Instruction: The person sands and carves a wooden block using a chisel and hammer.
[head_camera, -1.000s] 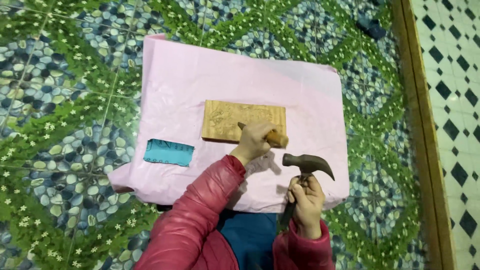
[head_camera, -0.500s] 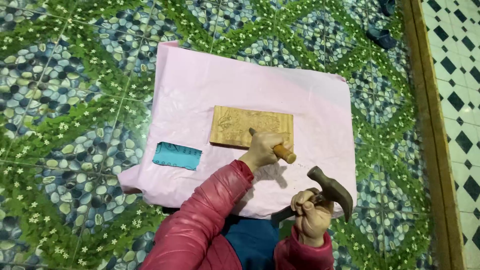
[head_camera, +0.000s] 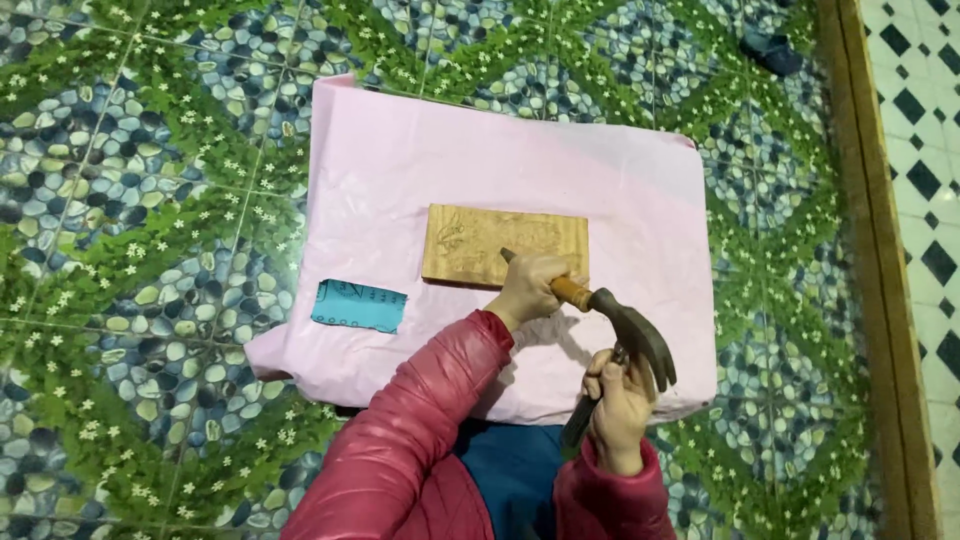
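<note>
— Hands first: what does each one hold?

— Left hand (head_camera: 528, 290) is closed around a wooden-handled chisel (head_camera: 560, 288), its tip lying on the carved wooden board (head_camera: 503, 245) near the board's lower edge. Right hand (head_camera: 618, 400) is clenched on the handle of a claw hammer (head_camera: 632, 335), whose head sits just beside the chisel's butt end.

— Where does the board lie?

— Flat, near the middle of a pink sheet (head_camera: 420, 160) spread on the pebble-and-leaf patterned floor (head_camera: 130, 200). Bare sheet surrounds the board on every side, widest above it and to the left.

— Anything close to the edges?

— A teal paper strip (head_camera: 358, 305) lies by the sheet's left edge, well apart from the board. A wooden border strip (head_camera: 880, 280) runs along the right, apart from the sheet.
</note>
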